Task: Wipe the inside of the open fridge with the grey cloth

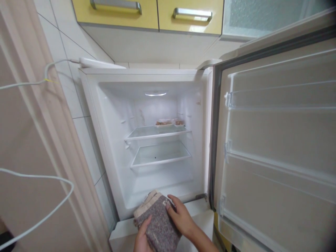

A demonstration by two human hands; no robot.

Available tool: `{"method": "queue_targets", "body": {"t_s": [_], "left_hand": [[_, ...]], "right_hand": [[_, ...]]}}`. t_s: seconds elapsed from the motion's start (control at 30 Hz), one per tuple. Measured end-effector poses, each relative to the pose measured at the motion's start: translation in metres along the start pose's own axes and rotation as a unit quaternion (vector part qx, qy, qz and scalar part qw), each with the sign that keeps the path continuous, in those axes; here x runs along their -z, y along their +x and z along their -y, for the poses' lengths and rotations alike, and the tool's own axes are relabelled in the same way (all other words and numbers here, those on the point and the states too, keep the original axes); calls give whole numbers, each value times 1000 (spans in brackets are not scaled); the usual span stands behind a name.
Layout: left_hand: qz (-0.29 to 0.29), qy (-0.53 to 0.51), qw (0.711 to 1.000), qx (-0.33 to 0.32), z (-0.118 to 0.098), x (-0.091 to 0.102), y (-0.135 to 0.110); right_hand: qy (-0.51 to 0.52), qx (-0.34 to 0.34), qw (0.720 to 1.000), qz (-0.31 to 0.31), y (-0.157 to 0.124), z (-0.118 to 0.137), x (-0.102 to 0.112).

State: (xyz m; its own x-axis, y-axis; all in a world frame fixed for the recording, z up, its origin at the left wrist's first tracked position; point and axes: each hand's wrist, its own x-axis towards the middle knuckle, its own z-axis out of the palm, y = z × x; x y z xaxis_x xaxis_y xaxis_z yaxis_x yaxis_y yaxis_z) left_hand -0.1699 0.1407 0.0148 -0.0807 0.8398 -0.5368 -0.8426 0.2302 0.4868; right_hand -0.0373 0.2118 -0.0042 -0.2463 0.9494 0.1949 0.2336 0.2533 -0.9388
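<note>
A folded grey-brown cloth (164, 224) with a beige border is held in front of the open fridge. My left hand (143, 235) grips its lower left side, thumb on top and the other fingers hidden beneath. On the right side, my right hand (181, 215) has its thumb and fingers closed on the cloth's edge. Behind the cloth, the fridge compartment (112, 147) is lit from its ceiling. Its upper glass shelf (147, 132) bears two packs of brownish food (164, 123) at the back. A small dark speck marks the lower glass shelf (168, 154).
The fridge door (275, 140) stands wide open on the right, with clear door racks. Yellow cabinets (189, 17) with metal handles hang above. A white cable (52, 176) loops at the left, beside a beige door frame and tiled wall (84, 147).
</note>
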Motion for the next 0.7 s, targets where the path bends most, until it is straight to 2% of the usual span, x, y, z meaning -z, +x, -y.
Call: {"method": "queue_targets", "body": {"t_s": [0.2, 0.37, 0.5, 0.57, 0.6, 0.63, 0.7], "left_hand": [[14, -9, 1000, 8, -4, -8, 5], [8, -8, 1000, -5, -6, -10, 17], [-5, 13, 999, -35, -14, -10, 31], [-34, 40, 994, -101, -25, -13, 35], [-56, 67, 984, -156, -33, -16, 38], [-76, 105, 966, -224, -41, -20, 40], [-77, 218, 901, -366, -58, -32, 49]], "right_hand": [[12, 17, 1000, 6, 5, -11, -5], [29, 16, 999, -5, 14, -12, -8], [66, 4, 998, -19, 25, -23, -11], [99, -19, 994, -28, 32, -31, -12], [118, -31, 992, -34, 35, -36, -13], [135, -40, 989, -40, 39, -40, -13], [158, -51, 985, -56, 46, -46, -13]]}}
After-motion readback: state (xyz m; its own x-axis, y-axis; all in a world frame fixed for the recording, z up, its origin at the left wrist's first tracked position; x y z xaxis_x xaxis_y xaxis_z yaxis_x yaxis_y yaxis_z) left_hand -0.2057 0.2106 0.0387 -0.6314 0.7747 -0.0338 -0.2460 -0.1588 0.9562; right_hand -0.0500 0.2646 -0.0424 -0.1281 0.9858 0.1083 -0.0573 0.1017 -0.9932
